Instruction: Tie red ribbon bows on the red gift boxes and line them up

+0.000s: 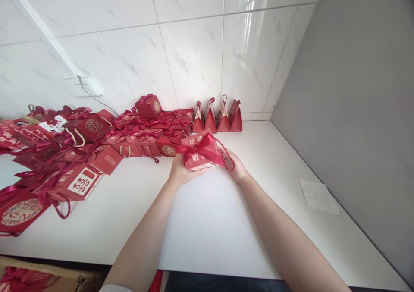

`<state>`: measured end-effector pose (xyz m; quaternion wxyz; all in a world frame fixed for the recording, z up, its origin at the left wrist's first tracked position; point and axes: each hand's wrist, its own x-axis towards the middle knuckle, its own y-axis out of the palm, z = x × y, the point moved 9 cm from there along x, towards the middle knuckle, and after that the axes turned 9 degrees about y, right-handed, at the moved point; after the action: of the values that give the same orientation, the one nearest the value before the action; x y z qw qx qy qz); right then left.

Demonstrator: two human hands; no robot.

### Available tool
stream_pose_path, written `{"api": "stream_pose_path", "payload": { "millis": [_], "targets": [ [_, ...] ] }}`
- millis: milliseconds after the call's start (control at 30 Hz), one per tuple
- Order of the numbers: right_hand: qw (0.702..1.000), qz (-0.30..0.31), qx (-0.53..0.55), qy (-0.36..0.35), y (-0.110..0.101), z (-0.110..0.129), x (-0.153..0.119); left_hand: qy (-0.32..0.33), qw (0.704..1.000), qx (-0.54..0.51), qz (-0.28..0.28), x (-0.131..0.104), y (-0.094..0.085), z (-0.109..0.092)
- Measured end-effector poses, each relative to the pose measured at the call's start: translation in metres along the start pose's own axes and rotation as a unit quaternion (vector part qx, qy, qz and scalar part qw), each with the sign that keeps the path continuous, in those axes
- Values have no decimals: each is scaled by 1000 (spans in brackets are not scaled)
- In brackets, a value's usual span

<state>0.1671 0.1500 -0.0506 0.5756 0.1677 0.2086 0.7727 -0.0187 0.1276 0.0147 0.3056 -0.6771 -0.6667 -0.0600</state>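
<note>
White tabletop (pixel 220 231) spread below frame centre, where my left hand (pixel 181 170) and right hand (pixel 238 166) clasped a red box (pixel 196 158) whose loose cord loop (pixel 230 155) risked snagging the latter.

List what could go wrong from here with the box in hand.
1. The rope handle of the held red box loops out in front of the right hand; it might catch on the fingers at release.
2. The left hand is gripping close to the bow, so the ribbon could get crushed or pulled loose.
3. Four pointed boxes stand close together just behind; a bump might topple them.
</note>
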Motion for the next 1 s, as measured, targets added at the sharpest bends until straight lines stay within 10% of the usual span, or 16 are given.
{"api": "stream_pose_path", "payload": {
  "millis": [333, 600, 800, 900, 1000],
  "targets": [
    [995, -95, 29, -15, -33, -7, 9, -48, 971, -112, 206, -10, 47, 21],
    [992, -119, 34, 3, -37, -7, 5, -168, 948, -62, 264, -9, -8, 34],
    [992, -116, 43, 9, -36, -9, 5, -82, 983, 122, 110, -1, -57, -45],
    [993, -112, 41, 3, -36, -8, 5, 14, 983, 134, 127, 7, -33, -93],
    [993, -112, 39, 3, -38, -9, 5, 12, 972, 81, 221, 16, 6, -98]
  ]
}}
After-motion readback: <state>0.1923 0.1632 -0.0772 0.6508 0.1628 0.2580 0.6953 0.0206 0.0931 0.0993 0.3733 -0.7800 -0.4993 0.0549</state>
